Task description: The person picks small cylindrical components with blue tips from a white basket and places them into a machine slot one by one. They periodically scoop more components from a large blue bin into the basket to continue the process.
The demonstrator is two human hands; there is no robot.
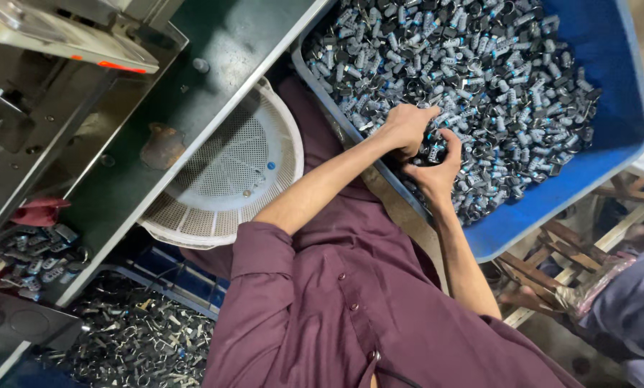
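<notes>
A blue plastic bin [609, 144] is heaped with several small grey and black metal parts [480, 65] that carry blue marks. Both my hands are in the pile at its near edge. My left hand [407, 128] is curled into the parts, fingers closed over a handful. Just below it and touching it, my right hand [434, 169] pinches a few of the same parts between thumb and fingers. My maroon sleeves and shirt [322, 302] fill the lower middle of the view.
A white perforated round basket [221, 172], holding a few loose bits, sits by my left elbow under a green metal machine bench [214, 65]. Metal scraps [135, 338] lie heaped at lower left. A wooden frame [552, 251] and another person's clothing [631, 309] are at lower right.
</notes>
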